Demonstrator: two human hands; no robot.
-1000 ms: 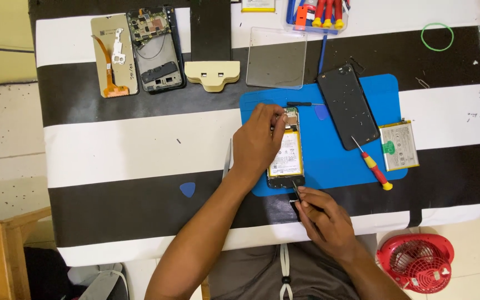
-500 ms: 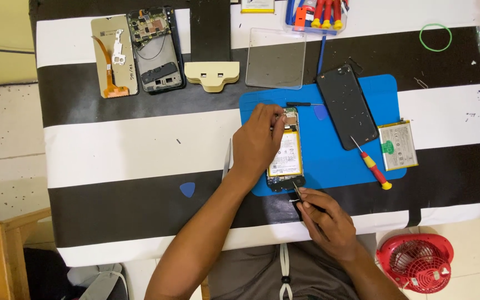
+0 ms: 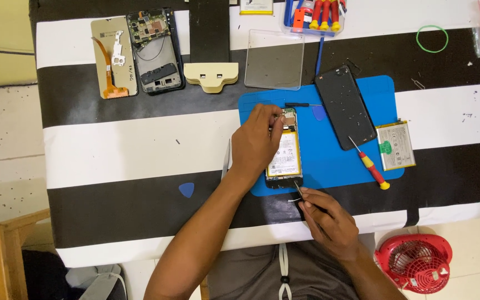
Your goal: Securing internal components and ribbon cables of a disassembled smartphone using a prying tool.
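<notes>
An opened phone with its battery showing lies on a blue work mat. My left hand rests on the phone's left side and top, fingers curled over it. Just below the phone's bottom edge, my right hand pinches a thin metal tool, its tip pointing at that edge. A red and yellow screwdriver and a dark phone screen lie on the mat to the right, with a loose battery beside them.
The table wears a black and white striped cover. At the back lie a dismantled phone, a back cover with a flex cable, a beige plastic piece, a clear panel and a screwdriver set. A blue pick lies left. A red fan sits on the floor.
</notes>
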